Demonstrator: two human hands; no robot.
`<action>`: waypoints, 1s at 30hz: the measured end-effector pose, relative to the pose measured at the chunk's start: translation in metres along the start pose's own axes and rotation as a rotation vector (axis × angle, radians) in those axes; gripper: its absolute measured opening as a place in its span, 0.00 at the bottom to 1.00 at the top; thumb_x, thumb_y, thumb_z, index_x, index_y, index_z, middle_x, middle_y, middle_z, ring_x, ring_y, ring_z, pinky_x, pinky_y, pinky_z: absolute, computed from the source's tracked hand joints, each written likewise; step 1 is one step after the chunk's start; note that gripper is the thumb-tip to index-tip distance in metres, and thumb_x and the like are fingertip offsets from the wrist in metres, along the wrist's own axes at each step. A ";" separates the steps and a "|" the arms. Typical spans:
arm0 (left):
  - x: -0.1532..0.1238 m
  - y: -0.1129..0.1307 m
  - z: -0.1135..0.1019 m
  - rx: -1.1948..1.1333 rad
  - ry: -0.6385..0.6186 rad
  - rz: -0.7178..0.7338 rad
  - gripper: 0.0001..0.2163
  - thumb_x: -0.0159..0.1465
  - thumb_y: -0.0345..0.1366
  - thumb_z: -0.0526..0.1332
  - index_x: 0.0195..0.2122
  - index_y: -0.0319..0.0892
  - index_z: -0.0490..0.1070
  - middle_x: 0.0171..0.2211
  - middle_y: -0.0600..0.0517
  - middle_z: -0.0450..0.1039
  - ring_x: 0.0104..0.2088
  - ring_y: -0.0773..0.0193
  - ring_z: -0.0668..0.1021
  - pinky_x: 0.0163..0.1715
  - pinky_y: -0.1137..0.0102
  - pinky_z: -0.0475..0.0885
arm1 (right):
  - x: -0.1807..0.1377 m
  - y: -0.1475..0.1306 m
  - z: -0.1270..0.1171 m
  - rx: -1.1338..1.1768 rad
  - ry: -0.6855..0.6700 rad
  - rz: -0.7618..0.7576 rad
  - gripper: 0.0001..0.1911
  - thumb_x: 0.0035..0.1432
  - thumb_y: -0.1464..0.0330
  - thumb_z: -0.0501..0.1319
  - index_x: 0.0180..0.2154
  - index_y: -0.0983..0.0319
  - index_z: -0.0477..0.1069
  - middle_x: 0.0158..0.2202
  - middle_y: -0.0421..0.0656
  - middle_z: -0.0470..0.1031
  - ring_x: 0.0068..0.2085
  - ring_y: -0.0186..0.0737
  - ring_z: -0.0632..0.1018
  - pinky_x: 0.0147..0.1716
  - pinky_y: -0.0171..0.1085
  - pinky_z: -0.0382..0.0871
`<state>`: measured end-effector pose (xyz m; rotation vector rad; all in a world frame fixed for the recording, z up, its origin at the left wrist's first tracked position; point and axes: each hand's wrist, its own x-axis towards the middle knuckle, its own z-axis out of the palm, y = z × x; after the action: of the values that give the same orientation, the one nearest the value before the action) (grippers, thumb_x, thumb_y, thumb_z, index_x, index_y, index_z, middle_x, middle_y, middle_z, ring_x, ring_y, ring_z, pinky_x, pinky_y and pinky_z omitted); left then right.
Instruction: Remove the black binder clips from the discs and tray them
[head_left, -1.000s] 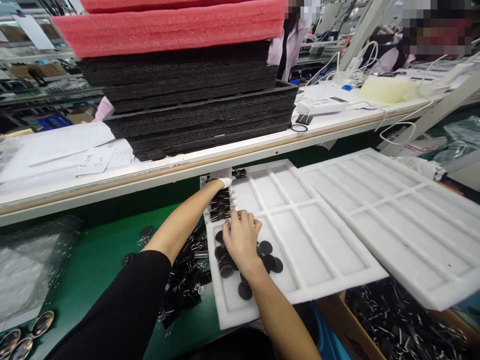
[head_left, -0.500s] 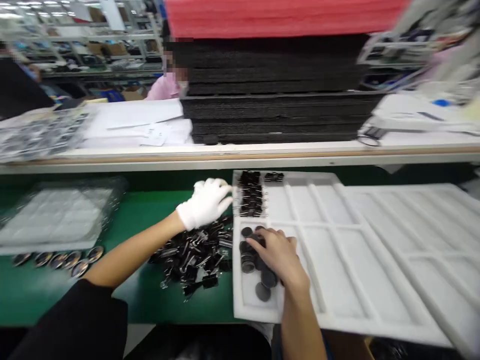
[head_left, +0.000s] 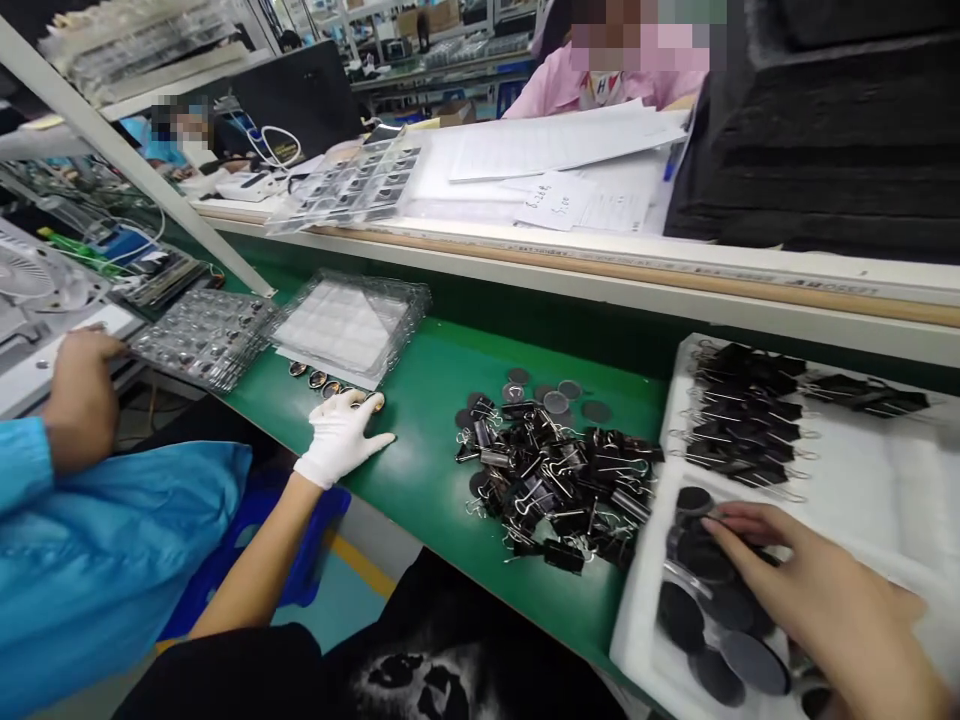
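While the gloved left hand [head_left: 341,437] lay flat and empty on the green worktop [head_left: 435,400] beside small shiny round pieces [head_left: 319,379], the bare right hand [head_left: 821,590], grip loose, fingered black discs [head_left: 694,565] in the white foam tray [head_left: 862,455], near heaped binder clips [head_left: 559,475].

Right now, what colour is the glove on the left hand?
White. The left hand rests flat on the green table; the head view, the only one, shows it clearly.
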<state>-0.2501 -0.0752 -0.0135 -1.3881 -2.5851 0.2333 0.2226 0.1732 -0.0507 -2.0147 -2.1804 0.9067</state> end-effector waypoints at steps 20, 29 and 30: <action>0.052 0.064 0.006 -0.079 -0.167 0.202 0.24 0.65 0.57 0.59 0.50 0.41 0.75 0.44 0.42 0.77 0.45 0.48 0.79 0.42 0.62 0.70 | -0.027 -0.028 0.008 0.969 0.161 -0.099 0.26 0.51 0.48 0.72 0.46 0.56 0.78 0.34 0.45 0.79 0.29 0.43 0.80 0.25 0.38 0.69; 0.049 0.122 -0.062 -0.424 0.024 0.348 0.19 0.60 0.54 0.66 0.41 0.44 0.74 0.39 0.49 0.80 0.40 0.55 0.81 0.41 0.65 0.74 | -0.039 -0.047 0.025 1.133 0.203 -0.583 0.08 0.59 0.69 0.71 0.42 0.54 0.81 0.37 0.43 0.83 0.36 0.43 0.85 0.33 0.40 0.80; 0.042 0.140 -0.075 -0.459 0.039 0.431 0.19 0.58 0.53 0.68 0.41 0.45 0.75 0.38 0.50 0.80 0.39 0.56 0.82 0.41 0.65 0.74 | -0.042 -0.049 0.026 1.071 0.327 -0.694 0.11 0.58 0.73 0.70 0.42 0.53 0.82 0.39 0.42 0.83 0.39 0.43 0.84 0.35 0.41 0.80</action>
<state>-0.1416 0.0404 0.0305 -2.0737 -2.3653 -0.3490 0.1749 0.1247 -0.0363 -0.7656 -1.4665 1.1316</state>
